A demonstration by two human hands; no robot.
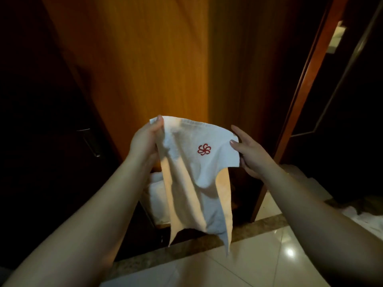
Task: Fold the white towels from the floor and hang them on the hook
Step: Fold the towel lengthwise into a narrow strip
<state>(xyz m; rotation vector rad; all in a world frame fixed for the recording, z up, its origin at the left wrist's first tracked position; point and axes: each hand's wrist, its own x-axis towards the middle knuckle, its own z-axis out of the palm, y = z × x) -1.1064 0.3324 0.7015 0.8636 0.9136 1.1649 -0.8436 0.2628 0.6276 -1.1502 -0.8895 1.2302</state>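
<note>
A small white towel (194,175) with a red flower emblem hangs in the air in front of me, its lower corners dangling above the floor. My left hand (145,141) pinches its upper left corner between thumb and fingers. My right hand (250,152) holds the upper right corner, thumb on the front and fingers behind the cloth. More white towel (154,199) lies folded low behind the hanging one, partly hidden by it. No hook is in view.
An orange wooden door (145,59) stands straight ahead. A dark door with a metal handle (91,141) is at the left. A dark opening with a wooden frame (306,83) is at the right. Glossy floor tiles (259,262) lie below, white cloth (364,222) at the right edge.
</note>
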